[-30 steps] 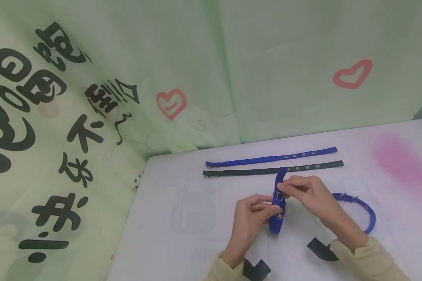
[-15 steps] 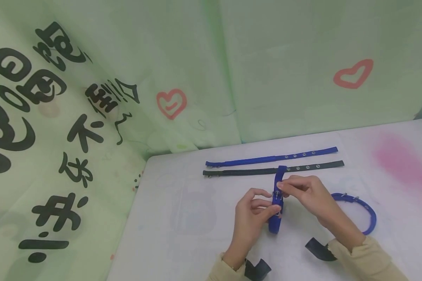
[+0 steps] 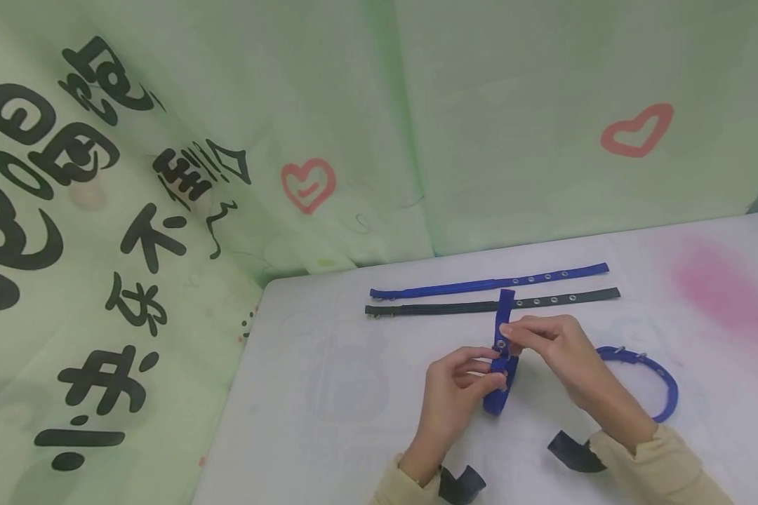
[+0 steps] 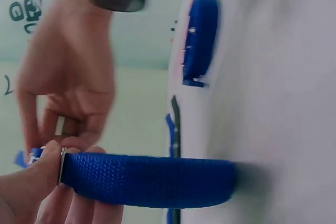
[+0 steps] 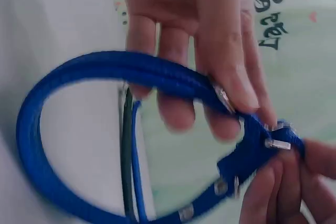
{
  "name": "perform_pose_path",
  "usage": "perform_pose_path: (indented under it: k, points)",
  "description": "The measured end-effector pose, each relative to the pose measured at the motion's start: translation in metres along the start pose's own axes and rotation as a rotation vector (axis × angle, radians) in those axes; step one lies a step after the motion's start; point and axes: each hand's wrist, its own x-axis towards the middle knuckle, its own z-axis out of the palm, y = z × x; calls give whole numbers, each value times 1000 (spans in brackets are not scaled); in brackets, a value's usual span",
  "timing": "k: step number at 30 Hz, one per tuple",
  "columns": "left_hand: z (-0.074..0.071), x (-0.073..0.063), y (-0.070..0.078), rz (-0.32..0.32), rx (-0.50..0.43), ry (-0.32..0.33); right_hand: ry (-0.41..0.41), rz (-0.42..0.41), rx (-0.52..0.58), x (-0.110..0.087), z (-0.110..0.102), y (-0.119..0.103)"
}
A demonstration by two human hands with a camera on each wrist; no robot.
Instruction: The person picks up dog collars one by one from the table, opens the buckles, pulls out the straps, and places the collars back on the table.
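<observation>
A blue collar, bent into a loop with a metal buckle and eyelets, is held up between my hands. My left hand grips it near the buckle, thumb in front and fingers behind. Above that, my right hand pinches the strap, whose free end points upward. The right wrist view shows the whole loop, with the metal buckle between both hands' fingers. Seen from the left wrist, the textured band stretches toward the table. Whether the buckle's prong sits in an eyelet, I cannot tell.
Behind my hands a blue collar and a black collar lie flat and parallel. Another blue collar, curved into a loop, lies right of my right wrist. A green printed curtain hangs past the white table's back edge.
The strap's free end stands slightly higher and straighter, and an eyelet now shows near the buckle. The held collar has tilted a little. Both hands keep their hold; the lying collars stay put.
</observation>
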Motion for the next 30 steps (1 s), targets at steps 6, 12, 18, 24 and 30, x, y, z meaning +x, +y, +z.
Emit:
perform_pose_path:
  k: [6,12,18,24,30]
  points:
    - [0,2,-1,-31,-100,-15,11,-128,-106,-2,-4,-12]
    - [-1,4,2,-42,-121,-53,-4,-88,-102,-1,-6,-11]
    - [-2,5,0,-33,-133,-80,-5,-81,-89,-1,-6,-8]
    - [-4,5,1,-4,-136,-101,15,-93,-116,-2,-6,-11]
    - [-4,2,6,51,-10,-9,49,-100,-154,-5,-7,-13]
